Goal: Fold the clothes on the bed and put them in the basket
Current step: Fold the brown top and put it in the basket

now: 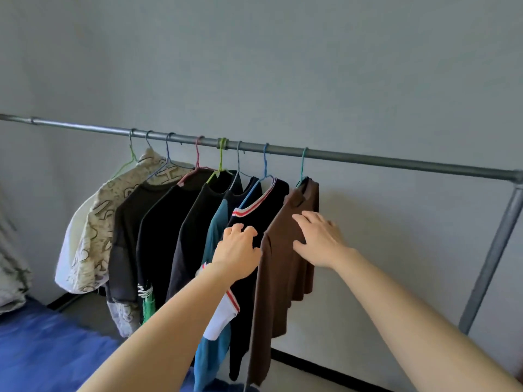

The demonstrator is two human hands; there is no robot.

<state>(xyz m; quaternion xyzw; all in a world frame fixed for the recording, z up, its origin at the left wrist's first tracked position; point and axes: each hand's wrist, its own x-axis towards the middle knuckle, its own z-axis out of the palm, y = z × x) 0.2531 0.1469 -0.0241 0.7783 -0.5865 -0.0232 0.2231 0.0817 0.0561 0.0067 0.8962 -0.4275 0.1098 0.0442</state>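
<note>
Several garments hang on coloured wire hangers from a grey metal rail (368, 161). At the right end is a brown top (285, 278); beside it hangs a black top with a red-and-white striped collar (252, 213). My right hand (319, 239) touches the brown top's shoulder, fingers spread over the cloth and thumb below. My left hand (236, 251) is against the black striped top, fingers bent at its shoulder. Whether either hand grips the cloth is unclear. No basket is in view.
Further left hang a teal top (216, 236), black shirts (158, 236) and a cream patterned shirt (93, 239). A blue bed cover (48, 352) lies at lower left. The rail's upright post (492, 258) stands at the right, before a grey wall.
</note>
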